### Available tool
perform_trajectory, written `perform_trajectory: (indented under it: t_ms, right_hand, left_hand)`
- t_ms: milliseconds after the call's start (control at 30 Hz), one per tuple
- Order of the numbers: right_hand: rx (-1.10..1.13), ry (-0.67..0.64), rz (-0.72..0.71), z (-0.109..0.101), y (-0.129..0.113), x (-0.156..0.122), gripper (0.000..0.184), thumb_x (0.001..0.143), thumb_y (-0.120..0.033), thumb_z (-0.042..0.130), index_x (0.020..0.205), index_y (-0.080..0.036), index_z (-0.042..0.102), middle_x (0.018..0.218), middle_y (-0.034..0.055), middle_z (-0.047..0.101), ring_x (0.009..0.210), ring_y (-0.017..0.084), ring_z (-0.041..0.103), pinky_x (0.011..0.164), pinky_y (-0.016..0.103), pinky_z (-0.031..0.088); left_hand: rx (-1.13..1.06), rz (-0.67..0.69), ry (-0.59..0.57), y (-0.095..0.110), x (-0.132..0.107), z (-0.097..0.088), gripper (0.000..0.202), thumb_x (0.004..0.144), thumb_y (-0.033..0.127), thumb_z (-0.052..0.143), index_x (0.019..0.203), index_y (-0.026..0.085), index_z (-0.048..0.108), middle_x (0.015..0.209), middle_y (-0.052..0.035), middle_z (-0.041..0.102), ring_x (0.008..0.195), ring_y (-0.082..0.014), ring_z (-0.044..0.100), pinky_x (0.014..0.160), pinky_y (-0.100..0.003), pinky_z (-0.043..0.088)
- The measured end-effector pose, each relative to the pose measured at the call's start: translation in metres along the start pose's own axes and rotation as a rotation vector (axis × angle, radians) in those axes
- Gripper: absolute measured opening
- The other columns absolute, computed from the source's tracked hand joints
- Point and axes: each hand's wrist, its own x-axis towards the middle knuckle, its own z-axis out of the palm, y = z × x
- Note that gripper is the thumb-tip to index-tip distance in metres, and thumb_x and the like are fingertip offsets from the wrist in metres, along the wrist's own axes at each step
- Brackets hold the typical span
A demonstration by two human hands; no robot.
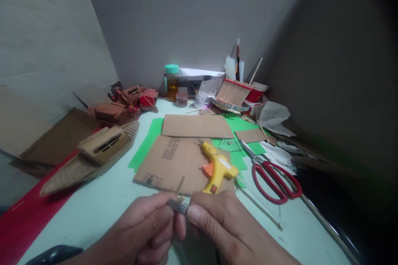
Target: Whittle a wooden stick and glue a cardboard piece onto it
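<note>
My left hand [146, 225] and my right hand [226, 227] meet at the near edge of the table. Both pinch one small grey piece [178, 205] between thumb and fingers. A thin brown stick [180, 185] rises from that piece. Just beyond my fingers a yellow glue gun [219, 167] lies on a flat cardboard sheet [169, 161]. Red-handled scissors [273, 176] lie to the right of the glue gun.
A cardboard boat model [93, 153] sits at the left on red paper [25, 219]. Green paper [146, 140], more cardboard [195, 126], smaller brown models [115, 109], a jar [171, 83], cups and sticks [255, 91] crowd the back. White scraps [276, 153] lie at right.
</note>
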Motion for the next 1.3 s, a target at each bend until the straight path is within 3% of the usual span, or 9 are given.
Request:
perform_trajectory:
  t_ms: [333, 533, 700, 867, 1133, 1300]
  right_hand:
    - [-0.044, 0.119, 0.113, 0.001, 0.007, 0.006, 0.045, 0.101, -0.050, 0.035, 0.067, -0.022, 0.041, 0.067, -0.0007, 0.047, 0.070, 0.018, 0.046, 0.067, 0.031, 0.032]
    - [0.129, 0.423, 0.110, -0.021, 0.012, -0.002, 0.044, 0.101, -0.052, 0.043, 0.068, -0.023, 0.044, 0.066, -0.0029, 0.044, 0.063, 0.015, 0.045, 0.060, 0.028, 0.035]
    - [-0.046, 0.264, 0.086, -0.009, 0.002, -0.006, 0.042, 0.104, -0.050, 0.041, 0.075, -0.024, 0.058, 0.076, -0.0007, 0.062, 0.081, 0.018, 0.060, 0.079, 0.030, 0.041]
    - [-0.007, 0.096, 0.045, -0.002, -0.004, -0.006, 0.045, 0.106, -0.048, 0.036, 0.072, -0.023, 0.053, 0.075, -0.0028, 0.060, 0.078, 0.015, 0.057, 0.077, 0.026, 0.039]
    - [0.102, 0.024, -0.074, 0.004, -0.003, -0.001, 0.040, 0.104, -0.041, 0.036, 0.071, -0.021, 0.047, 0.067, -0.0035, 0.049, 0.064, 0.012, 0.047, 0.063, 0.024, 0.035]
    - [0.034, 0.097, 0.079, 0.000, 0.006, 0.000, 0.044, 0.103, -0.049, 0.036, 0.070, -0.022, 0.049, 0.069, -0.0013, 0.050, 0.070, 0.016, 0.048, 0.067, 0.028, 0.034]
  left_hand:
    - [-0.006, 0.021, -0.015, 0.006, 0.002, -0.002, 0.043, 0.080, 0.050, 0.080, 0.068, 0.018, 0.054, 0.052, 0.0115, 0.033, 0.040, -0.0019, 0.011, 0.035, -0.014, 0.015]
    - [0.095, 0.105, -0.081, -0.004, -0.005, -0.017, 0.047, 0.079, 0.058, 0.077, 0.070, 0.015, 0.059, 0.052, 0.0097, 0.031, 0.043, -0.0037, 0.020, 0.040, -0.017, 0.014]
    - [0.142, 0.166, -0.003, 0.001, -0.001, -0.008, 0.044, 0.078, 0.057, 0.079, 0.074, 0.015, 0.063, 0.049, 0.0116, 0.029, 0.042, -0.0032, 0.018, 0.041, -0.018, 0.014]
    - [0.165, 0.177, 0.064, -0.001, 0.000, -0.003, 0.046, 0.075, 0.058, 0.080, 0.075, 0.015, 0.064, 0.049, 0.0112, 0.030, 0.042, -0.0032, 0.018, 0.041, -0.018, 0.015]
    - [0.201, 0.211, 0.085, -0.007, 0.002, 0.001, 0.046, 0.073, 0.058, 0.082, 0.078, 0.015, 0.066, 0.053, 0.0094, 0.034, 0.045, -0.0041, 0.020, 0.042, -0.019, 0.016]
    - [0.189, 0.170, 0.099, -0.006, 0.000, -0.002, 0.048, 0.074, 0.060, 0.080, 0.069, 0.017, 0.059, 0.051, 0.0104, 0.030, 0.044, -0.0046, 0.018, 0.043, -0.020, 0.013]
